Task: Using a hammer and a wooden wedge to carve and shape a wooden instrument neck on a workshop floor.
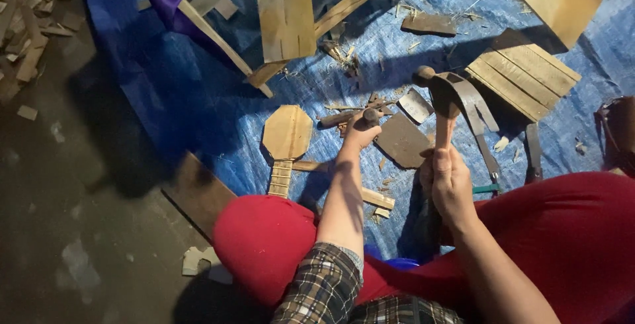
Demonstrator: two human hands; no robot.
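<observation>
The right hand is wrapped tight around the wooden handle of a claw hammer, head raised, seemingly ready to strike. The left hand is closed around a dark-handled chisel-like tool, held upright, apparently to steady it, just above a flat wood scrap on the blue tarp. Near the left knee lies an octagonal wooden paddle, with slatted boards farther off to the right.

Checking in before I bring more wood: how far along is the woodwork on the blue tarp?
Done, it seems: an octagonal wooden paddle lies cut out, with chips and offcuts scattered on the blue tarp. In hand: the right hand holds a hammer raised, while the left hand grips a wooden-handled tool on the tarp. Left: slats and boards lie about unassembled; what they are for I cannot tell.
</observation>
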